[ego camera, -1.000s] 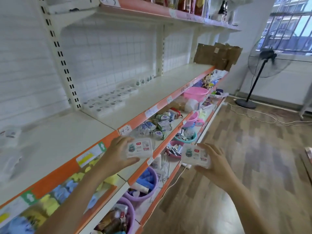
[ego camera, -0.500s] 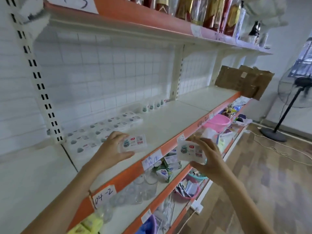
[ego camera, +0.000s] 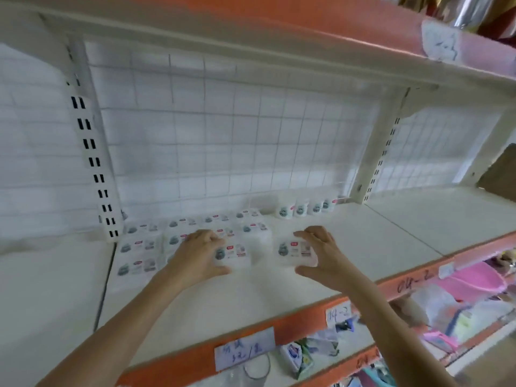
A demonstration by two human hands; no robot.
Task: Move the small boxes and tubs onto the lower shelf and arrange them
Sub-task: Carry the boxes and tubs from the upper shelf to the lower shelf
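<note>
Nearest the camera, an orange shelf edge (ego camera: 279,328) is seen carrying a handwritten paper tag (ego camera: 244,348), with packaged goods (ego camera: 300,356) visible on the level beneath it. Above that edge, 2 bare forearms are extended over the white shelf (ego camera: 251,297).

A small white box (ego camera: 233,254) is gripped by the left hand (ego camera: 199,256), with the fingers curled over its far edge and the thumb tucked under its near side. It is held just beside the stacked boxes (ego camera: 145,252) already gathered at the left of the shelf. A 2nd box (ego camera: 296,251) is gripped the same way by the right hand (ego camera: 325,254), fingers hooked over the top and thumb below. The 2 held boxes are kept side by side with a narrow gap between them. Whether their bases are touching the shelf cannot be told, as the frame is blurred.

Further back, more boxes are lined up in rows toward the wall, and a short row of small white tubs (ego camera: 305,209) is set against the wire grid backing (ego camera: 223,135), to the right of the boxes. A slotted white upright (ego camera: 92,152) is fixed at the left.
</note>
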